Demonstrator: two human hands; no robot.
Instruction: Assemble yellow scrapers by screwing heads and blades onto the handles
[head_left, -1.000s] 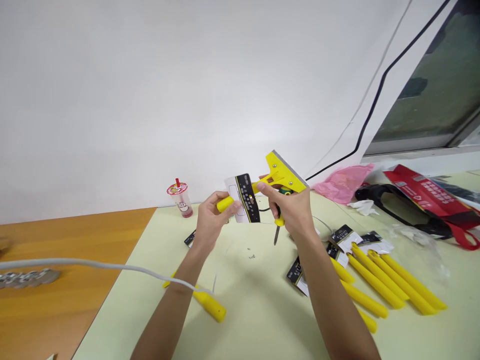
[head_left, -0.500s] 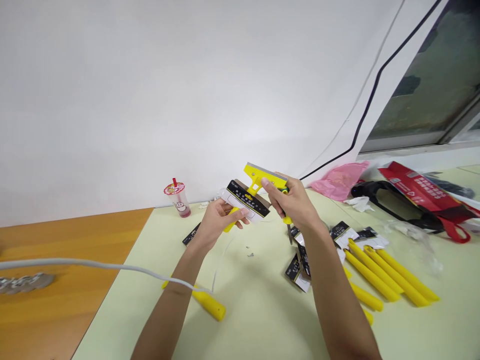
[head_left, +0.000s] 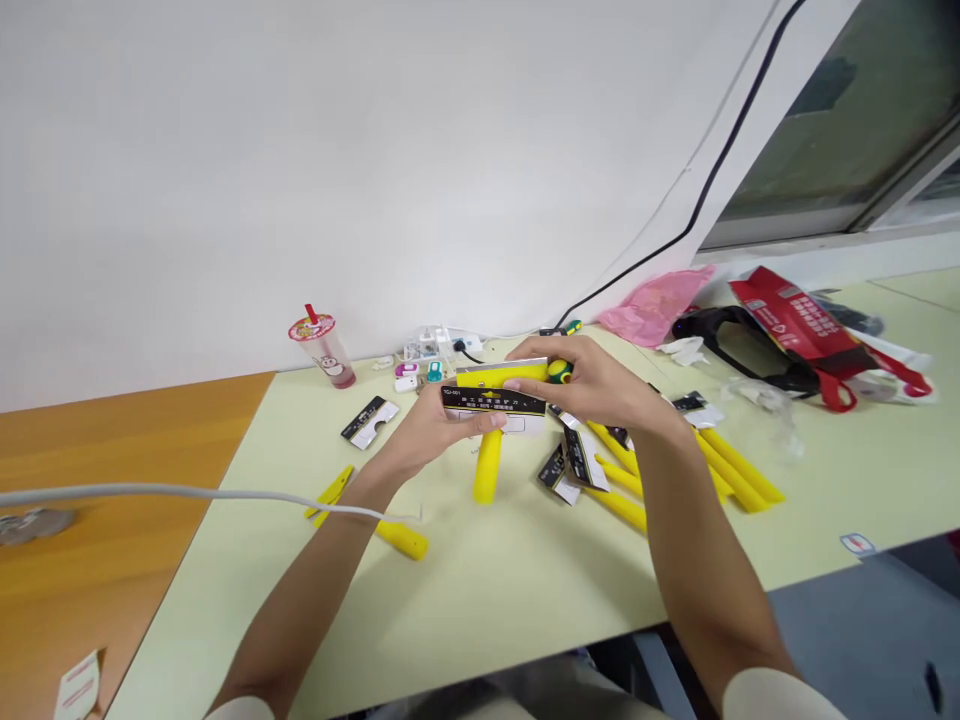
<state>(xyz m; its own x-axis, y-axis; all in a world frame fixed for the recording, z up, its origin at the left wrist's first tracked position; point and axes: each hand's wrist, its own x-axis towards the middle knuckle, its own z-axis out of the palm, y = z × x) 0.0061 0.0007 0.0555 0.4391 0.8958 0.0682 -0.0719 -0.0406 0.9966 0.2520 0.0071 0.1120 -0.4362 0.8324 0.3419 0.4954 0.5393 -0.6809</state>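
Note:
A yellow scraper is held level in front of me, its blade head (head_left: 484,377) up and its yellow handle (head_left: 487,470) pointing down. A black-and-white header card (head_left: 491,402) sits around it, just below the head. My left hand (head_left: 424,428) is closed on the card's left part, thumb across its front. With its thumb and fingers, my right hand (head_left: 596,378) grips the right end of the blade head. A screwdriver with a green-and-yellow handle (head_left: 559,371) is also tucked in that hand; its shaft is hidden.
Another yellow scraper (head_left: 403,540) lies under my left forearm, near a loose card (head_left: 369,421). Carded scrapers (head_left: 619,508) lie to the right. A drink cup (head_left: 324,350), power strip (head_left: 431,347), pink bag (head_left: 656,305) and red bag (head_left: 799,325) stand behind. A grey cable (head_left: 187,491) crosses the left side.
The scraper has turned from tilted to level, its handle now pointing down. Both hands have come closer together on the card and head. The view has tipped downward, showing the table's front edge.

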